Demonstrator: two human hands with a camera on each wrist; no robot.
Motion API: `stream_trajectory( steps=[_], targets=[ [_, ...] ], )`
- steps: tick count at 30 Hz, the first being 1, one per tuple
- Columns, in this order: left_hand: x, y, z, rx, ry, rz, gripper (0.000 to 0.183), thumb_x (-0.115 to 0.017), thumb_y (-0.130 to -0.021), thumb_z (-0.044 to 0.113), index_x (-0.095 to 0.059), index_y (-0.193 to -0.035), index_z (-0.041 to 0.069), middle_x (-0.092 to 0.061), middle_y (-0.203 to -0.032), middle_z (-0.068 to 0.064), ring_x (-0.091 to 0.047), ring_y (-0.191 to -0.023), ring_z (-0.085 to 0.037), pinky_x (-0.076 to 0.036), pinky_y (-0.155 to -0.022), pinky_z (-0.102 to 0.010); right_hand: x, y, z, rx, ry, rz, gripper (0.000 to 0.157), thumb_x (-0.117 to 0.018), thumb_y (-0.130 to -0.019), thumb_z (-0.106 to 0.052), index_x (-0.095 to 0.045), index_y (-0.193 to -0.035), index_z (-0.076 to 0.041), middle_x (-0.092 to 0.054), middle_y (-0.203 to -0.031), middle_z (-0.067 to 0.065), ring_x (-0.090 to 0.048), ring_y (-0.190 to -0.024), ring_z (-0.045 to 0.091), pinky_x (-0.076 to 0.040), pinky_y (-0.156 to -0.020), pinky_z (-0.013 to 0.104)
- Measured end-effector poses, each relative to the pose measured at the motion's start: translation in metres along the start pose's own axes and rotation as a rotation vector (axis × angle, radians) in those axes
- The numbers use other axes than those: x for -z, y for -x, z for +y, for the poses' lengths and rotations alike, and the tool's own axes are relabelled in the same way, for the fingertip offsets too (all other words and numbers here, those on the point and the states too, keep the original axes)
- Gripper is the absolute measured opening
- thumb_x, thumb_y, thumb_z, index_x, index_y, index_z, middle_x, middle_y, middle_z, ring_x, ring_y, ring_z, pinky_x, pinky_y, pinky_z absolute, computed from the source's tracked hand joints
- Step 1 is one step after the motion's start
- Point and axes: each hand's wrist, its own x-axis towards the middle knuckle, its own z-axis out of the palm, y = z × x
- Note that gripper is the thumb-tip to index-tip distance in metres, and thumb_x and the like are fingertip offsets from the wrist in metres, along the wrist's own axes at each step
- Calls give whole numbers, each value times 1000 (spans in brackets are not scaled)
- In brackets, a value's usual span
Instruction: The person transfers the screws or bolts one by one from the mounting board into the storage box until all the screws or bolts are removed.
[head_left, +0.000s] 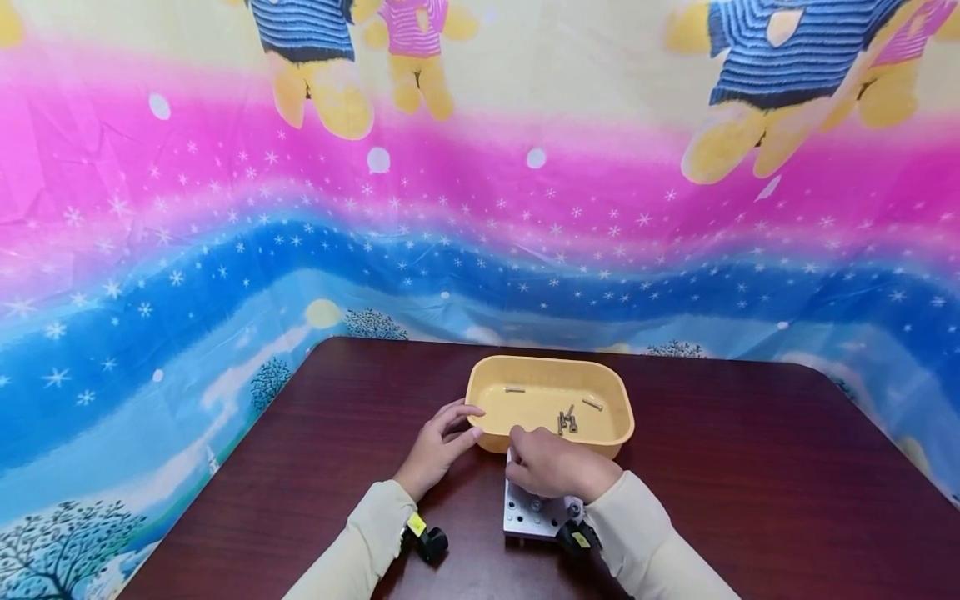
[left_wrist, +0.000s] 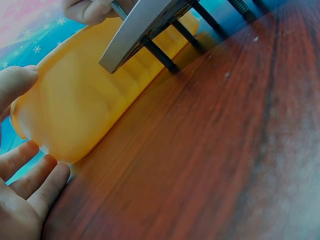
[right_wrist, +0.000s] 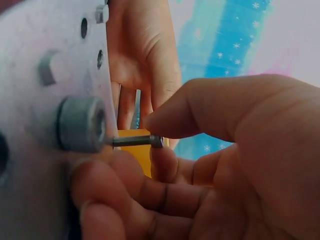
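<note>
Between thumb and forefinger my right hand (head_left: 558, 462) pinches a small screw (right_wrist: 131, 141) by its head, the shank pointing toward a metal plate (head_left: 525, 523). The plate has several holes, and a larger socket-head bolt (right_wrist: 80, 125) stands out of it beside the screw. Dark threaded bolts (left_wrist: 160, 56) stick out below the plate, as the left wrist view shows. My left hand (head_left: 435, 446) is at the left end of a yellow plastic tub (head_left: 551, 360), fingers spread, fingertips right at its rim and wall.
Inside the tub lie several loose screws (head_left: 567, 421), some in a cluster, others apart. All of it stands on a dark reddish wooden table (head_left: 360, 400). A printed cloth (head_left: 480, 208) hangs behind the table's back edge. Each wrist wears a small black camera (head_left: 432, 543).
</note>
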Motion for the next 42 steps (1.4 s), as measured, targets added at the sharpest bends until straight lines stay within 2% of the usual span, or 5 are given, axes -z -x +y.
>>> stream_trajectory(
  steps=[18, 26, 31, 37, 42],
  targets=[
    [0, -1, 0, -18, 1, -10, 30, -67, -92, 26, -63, -120, 15, -44, -144, -13, -45, -131, -26, -43, -102, -47, 11, 3, 5, 79, -6, 97, 8, -54, -87, -12, -48, -82, -13, -51, -63, -4, -47, -52, 7, -41, -49, 24],
    [0, 4, 20, -11, 9, -17, 30, -65, -94, 16, -62, -121, 5, -42, -143, -21, -44, -131, -33, -41, -102, -52, 23, 7, 7, 97, -28, 152, 12, -59, -84, -11, -49, -80, -14, -51, -61, -5, -48, -51, 6, -42, -48, 25],
    [0, 2, 8, -23, -8, -3, 29, -66, -93, 24, -64, -119, 12, -45, -142, -15, -46, -130, -29, -44, -101, -49, 31, 10, 14, 105, -39, 188, 14, -63, -82, -9, -50, -79, -14, -50, -60, -6, -48, -50, 5, -42, -48, 24],
    [3, 8, 34, 19, 8, -41, 31, -65, -93, 19, -62, -122, 5, -40, -146, -19, -42, -133, -30, -41, -104, -48, 41, 12, 25, 107, -44, 231, 13, -62, -78, -7, -51, -79, -13, -50, -62, -6, -47, -54, 7, -40, -50, 23],
    [3, 8, 35, 19, 5, -37, 31, -65, -93, 17, -62, -121, 5, -41, -146, -19, -43, -132, -30, -42, -103, -48, 48, 14, 36, 78, -58, 251, 8, -58, -78, -4, -53, -81, -10, -48, -63, -4, -45, -55, 9, -39, -51, 23]
  ],
)
